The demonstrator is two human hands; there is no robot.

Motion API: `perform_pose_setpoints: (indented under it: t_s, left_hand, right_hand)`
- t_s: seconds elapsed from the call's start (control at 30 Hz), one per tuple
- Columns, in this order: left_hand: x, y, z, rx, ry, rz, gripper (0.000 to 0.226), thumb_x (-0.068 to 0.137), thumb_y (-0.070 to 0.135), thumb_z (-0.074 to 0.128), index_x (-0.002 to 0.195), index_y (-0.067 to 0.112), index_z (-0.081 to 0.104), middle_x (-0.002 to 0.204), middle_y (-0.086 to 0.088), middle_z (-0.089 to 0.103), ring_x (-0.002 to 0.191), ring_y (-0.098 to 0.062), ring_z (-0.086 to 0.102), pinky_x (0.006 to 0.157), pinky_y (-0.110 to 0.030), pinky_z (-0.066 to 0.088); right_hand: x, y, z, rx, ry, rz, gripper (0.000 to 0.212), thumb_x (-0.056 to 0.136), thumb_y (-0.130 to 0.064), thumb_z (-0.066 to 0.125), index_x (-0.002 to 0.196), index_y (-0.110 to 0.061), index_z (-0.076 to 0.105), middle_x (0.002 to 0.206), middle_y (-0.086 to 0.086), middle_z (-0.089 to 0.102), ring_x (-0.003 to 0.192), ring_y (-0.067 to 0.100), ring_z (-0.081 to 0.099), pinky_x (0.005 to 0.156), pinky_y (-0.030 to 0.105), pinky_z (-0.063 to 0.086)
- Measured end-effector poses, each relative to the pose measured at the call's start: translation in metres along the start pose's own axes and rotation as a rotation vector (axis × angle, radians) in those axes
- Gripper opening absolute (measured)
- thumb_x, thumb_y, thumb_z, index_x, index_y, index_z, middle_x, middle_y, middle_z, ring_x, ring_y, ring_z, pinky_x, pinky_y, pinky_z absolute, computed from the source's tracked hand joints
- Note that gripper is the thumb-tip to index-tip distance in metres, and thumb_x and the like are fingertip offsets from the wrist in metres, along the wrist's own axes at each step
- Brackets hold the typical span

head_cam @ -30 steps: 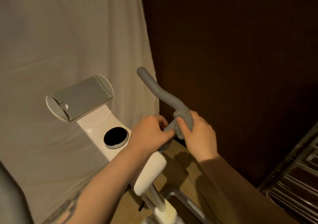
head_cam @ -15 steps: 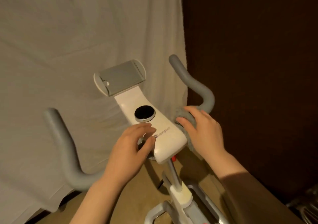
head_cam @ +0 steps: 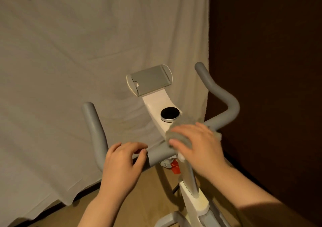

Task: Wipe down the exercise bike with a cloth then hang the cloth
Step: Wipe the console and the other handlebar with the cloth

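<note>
The exercise bike (head_cam: 157, 103) stands before me, white with grey handlebars, a phone holder (head_cam: 149, 79) and a round black knob (head_cam: 169, 114). My right hand (head_cam: 196, 144) lies flat over a fluffy grey cloth (head_cam: 177, 131), pressing it on the white console just below the knob, where the bars meet. My left hand (head_cam: 123, 158) curls its fingers over the left handlebar (head_cam: 95, 131) near its bend. The right handlebar (head_cam: 221, 99) rises free at the right.
A pale sheet (head_cam: 87, 52) hangs behind the bike and reaches the tan floor (head_cam: 139, 200). A dark brown wall (head_cam: 270, 69) fills the right side. A red lever (head_cam: 175, 167) sits under the console on the white stem (head_cam: 191, 192).
My right hand slid the cloth from the right handlebar onto the console. My left hand left the console and took the left handlebar. The view swung left.
</note>
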State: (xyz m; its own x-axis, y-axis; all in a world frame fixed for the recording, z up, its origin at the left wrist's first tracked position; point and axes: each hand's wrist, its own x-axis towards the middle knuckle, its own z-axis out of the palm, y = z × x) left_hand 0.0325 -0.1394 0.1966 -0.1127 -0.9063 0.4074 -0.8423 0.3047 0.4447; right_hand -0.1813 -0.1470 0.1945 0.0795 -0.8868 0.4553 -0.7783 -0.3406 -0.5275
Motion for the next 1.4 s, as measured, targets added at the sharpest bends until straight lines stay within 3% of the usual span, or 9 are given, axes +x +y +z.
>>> perform_pose_setpoints:
  t_s: [0.3, 0.43, 0.53, 0.63, 0.73, 0.97, 1.17, 1.27, 1.4]
  left_hand:
    - [-0.009, -0.012, -0.001, -0.026, -0.017, 0.064, 0.015, 0.091, 0.033, 0.053, 0.089, 0.028, 0.068, 0.079, 0.016, 0.065, 0.07, -0.008, 0.061, 0.056, -0.026, 0.043]
    - [-0.002, -0.038, -0.02, -0.099, -0.023, 0.075, 0.019, 0.089, 0.035, 0.052, 0.092, 0.03, 0.071, 0.08, 0.018, 0.064, 0.067, -0.003, 0.056, 0.062, -0.027, 0.048]
    - [0.008, -0.061, -0.026, -0.066, -0.021, 0.126, 0.014, 0.089, 0.031, 0.057, 0.089, 0.032, 0.071, 0.078, 0.02, 0.064, 0.066, 0.002, 0.054, 0.084, -0.03, 0.045]
    - [0.013, -0.072, -0.02, -0.044, -0.074, 0.186, 0.029, 0.086, 0.044, 0.043, 0.079, 0.034, 0.07, 0.073, 0.024, 0.064, 0.07, 0.005, 0.056, 0.105, -0.029, 0.032]
    - [0.011, -0.076, -0.014, -0.01, -0.035, 0.246, 0.029, 0.085, 0.041, 0.042, 0.068, 0.034, 0.065, 0.064, 0.021, 0.06, 0.064, 0.002, 0.052, 0.103, -0.028, 0.029]
    - [0.011, -0.087, -0.01, -0.042, 0.013, 0.398, 0.029, 0.088, 0.033, 0.041, 0.064, 0.031, 0.056, 0.061, 0.016, 0.052, 0.063, -0.003, 0.045, 0.098, -0.03, 0.032]
    - [0.011, -0.093, -0.009, -0.053, 0.044, 0.492, 0.029, 0.09, 0.03, 0.04, 0.068, 0.03, 0.058, 0.065, 0.02, 0.048, 0.066, -0.001, 0.041, 0.093, -0.029, 0.033]
    - [0.011, -0.094, -0.006, -0.041, 0.099, 0.517, 0.028, 0.089, 0.027, 0.042, 0.067, 0.027, 0.058, 0.063, 0.017, 0.049, 0.064, -0.006, 0.045, 0.09, -0.03, 0.035]
    - [0.011, -0.094, -0.002, -0.035, 0.162, 0.52, 0.028, 0.087, 0.024, 0.042, 0.061, 0.024, 0.054, 0.057, 0.012, 0.047, 0.058, -0.01, 0.04, 0.083, -0.029, 0.032]
  right_hand:
    - [-0.017, -0.052, 0.042, -0.089, 0.118, -0.056, 0.036, 0.089, -0.056, 0.05, 0.106, -0.033, 0.071, 0.102, -0.014, 0.072, 0.104, 0.002, 0.056, 0.101, 0.033, 0.04]
    - [-0.001, -0.052, 0.04, -0.132, 0.059, 0.144, 0.037, 0.088, -0.064, 0.047, 0.119, -0.044, 0.045, 0.106, -0.009, 0.069, 0.133, 0.018, 0.037, 0.099, 0.037, 0.035]
    - [-0.007, -0.075, 0.054, -0.124, 0.118, 0.078, 0.022, 0.088, -0.057, 0.054, 0.099, -0.038, 0.051, 0.085, -0.012, 0.066, 0.095, 0.012, 0.056, 0.086, 0.034, 0.046]
    - [-0.008, -0.071, 0.06, -0.089, 0.077, 0.042, 0.028, 0.089, -0.059, 0.048, 0.104, -0.039, 0.059, 0.094, -0.018, 0.066, 0.089, 0.004, 0.058, 0.078, 0.032, 0.05]
    - [-0.012, -0.068, 0.069, -0.121, 0.217, 0.09, 0.034, 0.09, -0.054, 0.049, 0.109, -0.034, 0.068, 0.106, -0.02, 0.067, 0.098, 0.0, 0.058, 0.098, 0.021, 0.04]
    - [-0.022, -0.074, 0.09, -0.117, 0.42, 0.185, 0.033, 0.094, -0.044, 0.048, 0.118, -0.031, 0.066, 0.119, -0.019, 0.064, 0.115, -0.003, 0.053, 0.119, 0.03, 0.012]
    - [-0.031, -0.09, 0.118, -0.043, 0.525, 0.206, 0.032, 0.094, -0.041, 0.047, 0.114, -0.026, 0.068, 0.113, -0.016, 0.065, 0.114, -0.003, 0.052, 0.12, 0.036, 0.009]
    - [-0.025, -0.107, 0.129, 0.23, 0.781, 0.404, 0.029, 0.095, -0.04, 0.05, 0.118, -0.028, 0.064, 0.119, -0.02, 0.061, 0.121, 0.0, 0.05, 0.118, 0.044, 0.022]
    - [-0.018, -0.157, 0.162, 0.581, 1.023, 0.586, 0.038, 0.098, -0.023, 0.052, 0.133, -0.037, 0.049, 0.137, -0.02, 0.049, 0.13, -0.003, 0.041, 0.107, 0.024, 0.037]
